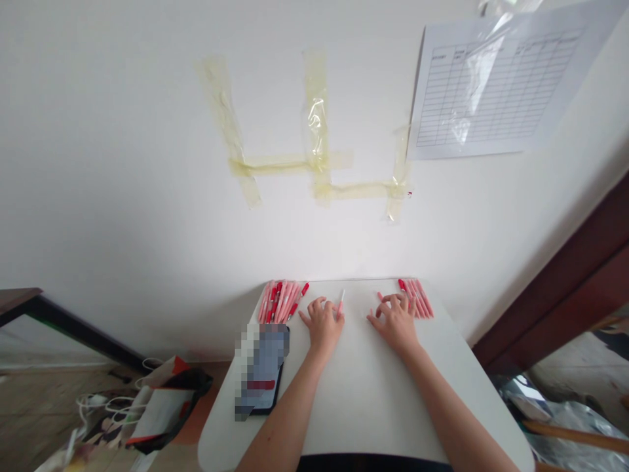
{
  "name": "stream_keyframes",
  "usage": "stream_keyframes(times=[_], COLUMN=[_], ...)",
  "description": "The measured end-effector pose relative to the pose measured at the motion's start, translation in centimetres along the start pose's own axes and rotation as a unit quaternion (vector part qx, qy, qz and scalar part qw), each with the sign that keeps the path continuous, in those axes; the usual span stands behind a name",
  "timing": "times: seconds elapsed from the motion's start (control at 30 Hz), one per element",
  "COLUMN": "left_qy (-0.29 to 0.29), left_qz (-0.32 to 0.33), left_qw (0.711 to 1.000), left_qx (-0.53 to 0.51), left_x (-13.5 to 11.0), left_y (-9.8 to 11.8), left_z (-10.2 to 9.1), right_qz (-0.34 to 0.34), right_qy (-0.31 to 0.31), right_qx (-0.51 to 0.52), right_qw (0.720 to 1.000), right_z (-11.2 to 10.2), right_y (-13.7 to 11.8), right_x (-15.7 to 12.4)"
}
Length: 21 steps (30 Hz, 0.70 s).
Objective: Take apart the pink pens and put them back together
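Observation:
Over the far half of the white table, my left hand (pixel 324 324) is closed with a slim pen piece (pixel 341 300), pink below and whitish at its upper end, between thumb and finger. To its right, my right hand (pixel 397 321) is bent in a pinch. A small pink pen piece (pixel 380 296) pokes out past its fingers, which hide the rest. Left of my left hand lies a row of pink and red pens (pixel 282 301). Beside my right hand's fingers is a smaller group of pink pens (pixel 419 298), one with a red end.
A phone (pixel 265 370) with a blurred screen lies on the left of the white table (pixel 366 406). Behind rises a wall (pixel 147 164) with yellowed tape (pixel 317 131) and a printed sheet (pixel 496 92). Bags (pixel 162 406) and cables stand on the floor at left.

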<state>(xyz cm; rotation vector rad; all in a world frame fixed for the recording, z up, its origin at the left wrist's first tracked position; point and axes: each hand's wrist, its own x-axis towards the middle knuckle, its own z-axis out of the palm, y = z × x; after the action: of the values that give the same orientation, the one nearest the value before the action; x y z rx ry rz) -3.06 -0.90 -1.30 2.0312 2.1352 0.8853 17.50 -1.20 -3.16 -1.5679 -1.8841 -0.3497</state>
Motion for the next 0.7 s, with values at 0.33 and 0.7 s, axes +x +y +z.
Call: stream_keyframes(times=[0.33, 0.7], left_qy=[-0.015, -0.106], left_qz=[0.067, 0.2], left_qw=[0.998, 0.974], left_qx=[0.001, -0.001], left_x=[0.1, 1.4], left_y=[0.4, 1.5], left_z=[-0.2, 0.2], right_qz=[-0.003, 0.018], right_qy=[-0.006, -0.017], right_qx=[-0.023, -0.026], right_qw=[1.0, 0.999], right_z=[-0.1, -0.1], right_y=[-0.3, 0.0], right_x=[0.1, -0.1])
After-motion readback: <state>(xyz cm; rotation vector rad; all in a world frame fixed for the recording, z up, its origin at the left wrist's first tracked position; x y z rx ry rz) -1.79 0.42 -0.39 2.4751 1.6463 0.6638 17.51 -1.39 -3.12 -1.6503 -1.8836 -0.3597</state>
